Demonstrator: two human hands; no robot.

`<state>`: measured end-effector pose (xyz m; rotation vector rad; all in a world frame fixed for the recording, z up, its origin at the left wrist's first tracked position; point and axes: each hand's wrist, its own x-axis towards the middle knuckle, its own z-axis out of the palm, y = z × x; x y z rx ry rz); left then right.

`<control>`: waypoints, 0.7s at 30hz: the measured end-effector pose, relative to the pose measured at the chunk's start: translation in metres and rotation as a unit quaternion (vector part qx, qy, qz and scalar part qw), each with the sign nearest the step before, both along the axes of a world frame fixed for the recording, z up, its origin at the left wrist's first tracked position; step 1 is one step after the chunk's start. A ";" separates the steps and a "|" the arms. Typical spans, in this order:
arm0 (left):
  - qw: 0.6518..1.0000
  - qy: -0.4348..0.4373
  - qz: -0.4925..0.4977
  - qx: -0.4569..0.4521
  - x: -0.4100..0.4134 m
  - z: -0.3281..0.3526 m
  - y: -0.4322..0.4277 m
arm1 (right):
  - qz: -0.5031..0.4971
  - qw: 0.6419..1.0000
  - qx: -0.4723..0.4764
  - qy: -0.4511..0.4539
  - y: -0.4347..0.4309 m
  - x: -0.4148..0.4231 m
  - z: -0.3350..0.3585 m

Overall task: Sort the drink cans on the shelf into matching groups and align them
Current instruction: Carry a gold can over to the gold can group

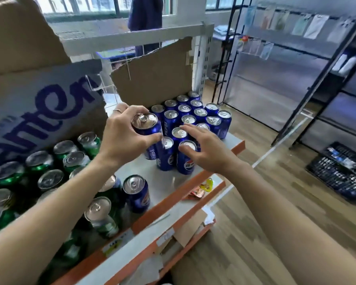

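Observation:
My left hand (124,133) grips a blue cola can (147,128) near its top and holds it tilted at the left edge of a block of several blue cola cans (195,118) standing on the shelf (162,182). Over the front cans of that block, my right hand (203,149) hovers with spread fingers, and its fingertips touch the lid of a front blue can (186,159). One lone blue can (137,193) stands near the front edge, beside several green cans (49,171) that fill the shelf's left part.
Torn cardboard (154,79) stands behind the cans, with a printed box (39,103) at the left. The shelf has an orange front edge (185,194); a lower shelf holds wrappers (199,190). To the right are black racks (296,68) and a black crate (337,177) on the floor.

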<state>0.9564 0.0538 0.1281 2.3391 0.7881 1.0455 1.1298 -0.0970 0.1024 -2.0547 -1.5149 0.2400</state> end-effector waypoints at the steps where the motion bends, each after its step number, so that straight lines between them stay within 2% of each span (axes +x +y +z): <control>1: 1.000 -0.001 0.005 0.000 0.007 0.001 0.009 | 0.000 1.000 -0.004 0.000 0.007 0.007 0.001; 6: 1.000 0.025 0.014 0.003 0.037 -0.002 0.052 | 0.005 1.000 -0.014 -0.024 0.045 0.037 0.004; 11: 0.997 0.068 0.033 -0.008 0.063 -0.025 0.083 | 0.001 1.000 -0.010 -0.008 0.071 0.056 -0.003; 16: 0.991 0.115 0.048 -0.043 0.087 -0.044 0.093 | 0.013 1.000 -0.015 -0.002 0.083 0.074 -0.006; 21: 0.983 0.156 0.073 -0.059 0.109 -0.061 0.094 | 0.054 0.997 -0.045 -0.039 0.094 0.098 -0.009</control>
